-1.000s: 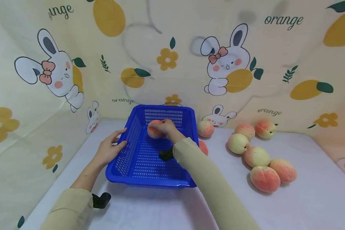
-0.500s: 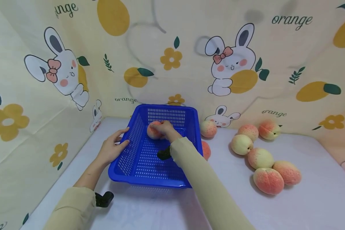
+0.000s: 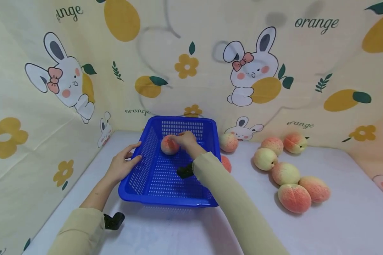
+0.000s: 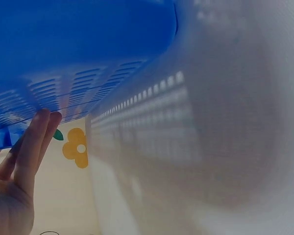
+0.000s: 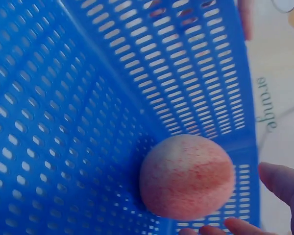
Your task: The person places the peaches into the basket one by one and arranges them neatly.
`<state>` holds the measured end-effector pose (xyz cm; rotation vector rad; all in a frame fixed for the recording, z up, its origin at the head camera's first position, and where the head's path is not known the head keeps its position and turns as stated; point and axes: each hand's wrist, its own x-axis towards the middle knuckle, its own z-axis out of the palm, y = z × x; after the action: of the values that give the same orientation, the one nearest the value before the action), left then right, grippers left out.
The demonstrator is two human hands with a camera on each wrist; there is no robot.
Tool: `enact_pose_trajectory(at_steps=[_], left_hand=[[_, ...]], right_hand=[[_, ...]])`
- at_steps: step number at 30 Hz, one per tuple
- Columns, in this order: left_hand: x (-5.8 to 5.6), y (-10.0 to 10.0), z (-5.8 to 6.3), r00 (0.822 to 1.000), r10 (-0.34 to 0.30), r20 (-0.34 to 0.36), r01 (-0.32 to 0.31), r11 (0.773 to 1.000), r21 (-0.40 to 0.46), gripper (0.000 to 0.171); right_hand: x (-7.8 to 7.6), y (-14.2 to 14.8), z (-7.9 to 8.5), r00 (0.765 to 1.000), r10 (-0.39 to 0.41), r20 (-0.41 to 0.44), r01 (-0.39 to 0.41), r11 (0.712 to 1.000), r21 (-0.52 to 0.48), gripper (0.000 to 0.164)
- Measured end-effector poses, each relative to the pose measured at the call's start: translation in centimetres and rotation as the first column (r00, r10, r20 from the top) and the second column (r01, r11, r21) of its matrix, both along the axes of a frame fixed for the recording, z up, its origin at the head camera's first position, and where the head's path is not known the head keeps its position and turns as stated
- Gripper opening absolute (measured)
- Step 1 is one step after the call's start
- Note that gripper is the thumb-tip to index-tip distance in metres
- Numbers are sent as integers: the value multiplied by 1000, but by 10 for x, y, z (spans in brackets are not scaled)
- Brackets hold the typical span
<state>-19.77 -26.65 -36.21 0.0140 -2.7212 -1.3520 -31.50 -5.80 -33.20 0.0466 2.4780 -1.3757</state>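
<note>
A printed cloth [image 3: 204,85] with rabbits and flowers fills the upper part of the head view, behind a white tabletop [image 3: 348,219]. A blue basket [image 3: 169,202] stands around the middle, its holed floor facing up. The right sleeve [image 3: 239,205] slants in from the lower right, crossing the basket's right wall; the left sleeve [image 3: 78,230] enters at lower left. The hands differ: the left hand [image 3: 122,166] grasps the basket's left rim, while the right hand [image 3: 188,141] has its fingers released, just beside a peach [image 3: 170,145] in the basket's upper left corner. Right of the basket are a pale peach [image 3: 228,142] and a red peach [image 3: 226,163] partly hidden by wall and sleeve; six loose peaches [image 3: 294,198] cluster farther right. A black piece [image 3: 185,171] at the right cuff blocks some of the basket floor
</note>
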Motion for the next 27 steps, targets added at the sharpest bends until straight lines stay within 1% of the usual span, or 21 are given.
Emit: enact_pose_trajectory(at_steps=[3, 7, 10, 14, 17, 20, 23, 27], left_hand=[[0, -1, -1, 1000, 1, -6, -1, 1000, -9, 53], [-1, 0, -2, 1000, 7, -11, -7, 1000, 1, 52], [-1, 2, -2, 1000, -6, -5, 6, 1000, 25, 53], [0, 1, -2, 1000, -1, 3, 1, 1000, 22, 53], [1, -1, -1, 1000, 5, 2, -5, 1000, 15, 53], [3, -1, -1, 1000, -11, 2, 11, 999, 31, 54], [4, 1, -1, 1000, -26, 7, 25, 998, 58, 55], [4, 2, -1, 999, -30, 13, 29, 997, 65, 55]], right_hand=[[2, 5, 7, 999, 8, -37, -9, 1000, -10, 53], [6, 12, 17, 999, 10, -39, -14, 995, -101, 52], [9, 20, 25, 999, 7, -37, -14, 982, -190, 51], [15, 28, 34, 997, 38, -68, -54, 966, -253, 50], [20, 35, 39, 993, 75, -92, -96, 963, -251, 50], [26, 46, 41, 989, 102, -107, -125, 962, -244, 50], [31, 59, 42, 985, 128, -118, -153, 961, -232, 50], [37, 77, 41, 978, 149, -144, -179, 957, -228, 50]])
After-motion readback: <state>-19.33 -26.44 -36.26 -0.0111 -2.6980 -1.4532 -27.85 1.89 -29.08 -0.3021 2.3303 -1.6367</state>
